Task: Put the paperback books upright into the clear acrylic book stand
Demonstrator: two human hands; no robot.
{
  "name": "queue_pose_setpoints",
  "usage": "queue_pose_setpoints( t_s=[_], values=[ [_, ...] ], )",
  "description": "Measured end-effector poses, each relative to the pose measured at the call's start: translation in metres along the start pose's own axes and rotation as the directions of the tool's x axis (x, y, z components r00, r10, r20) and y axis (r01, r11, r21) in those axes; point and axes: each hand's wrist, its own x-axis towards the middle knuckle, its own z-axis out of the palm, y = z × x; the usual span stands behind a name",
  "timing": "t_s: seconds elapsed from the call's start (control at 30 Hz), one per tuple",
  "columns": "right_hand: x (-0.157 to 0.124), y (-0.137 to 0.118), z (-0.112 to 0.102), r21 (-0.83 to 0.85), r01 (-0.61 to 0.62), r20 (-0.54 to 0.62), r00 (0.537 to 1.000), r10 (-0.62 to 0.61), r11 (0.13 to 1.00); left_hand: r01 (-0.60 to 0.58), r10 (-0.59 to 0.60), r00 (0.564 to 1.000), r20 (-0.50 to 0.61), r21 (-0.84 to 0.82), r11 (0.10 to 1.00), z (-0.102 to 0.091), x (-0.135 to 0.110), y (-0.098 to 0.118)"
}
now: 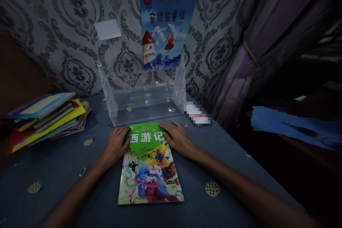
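1. Green book (151, 171): lies cover up, lower centre of the frame.
2. Left hand (116, 145): touches the book's upper left edge.
3. Right hand (178, 139): touches its upper right corner. Whether either hand clamps the book cannot be told.
4. Clear rack (139, 97): stands at centre.
5. Blue book (164, 7): upright, upper centre.
6. Stack (50, 115): left edge.

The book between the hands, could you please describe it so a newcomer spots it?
On the dark table, in front of the clear rack, a green-topped book lies flat, with the left hand and the right hand at its upper corners. Its large white characters on green set it apart from the upright blue book behind and the pile of books at left.
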Motion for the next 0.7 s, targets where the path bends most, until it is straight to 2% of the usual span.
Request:
queue_pose_setpoints(
  t_s=[0.1,0.17,0.4,0.53,0.7],
  values=[
    [-0.002,0.017,-0.002,0.132,-0.012,-0.033,0.999,0.017,0.991,0.007,-0.013,0.998,0.056,0.100,0.995,-0.005,0.007,0.009],
    [-0.001,0.022,-0.001,0.185,-0.020,-0.052,0.998,0.031,0.982,-0.028,0.017,0.995,0.096,0.120,0.992,-0.004,0.018,0.018],
    [0.000,0.027,0.004,0.329,-0.008,-0.052,0.998,0.026,0.944,-0.194,0.191,0.959,0.211,-0.011,0.981,0.022,0.057,0.054],
    [0.001,0.029,0.006,0.335,0.019,-0.064,0.998,0.003,0.942,-0.313,0.324,0.908,0.266,-0.086,0.946,0.022,0.052,0.072],
    [-0.001,0.028,0.005,0.299,0.031,-0.072,0.997,-0.010,0.954,-0.409,0.462,0.823,0.331,-0.219,0.886,0.006,0.027,0.095]
  ],
)
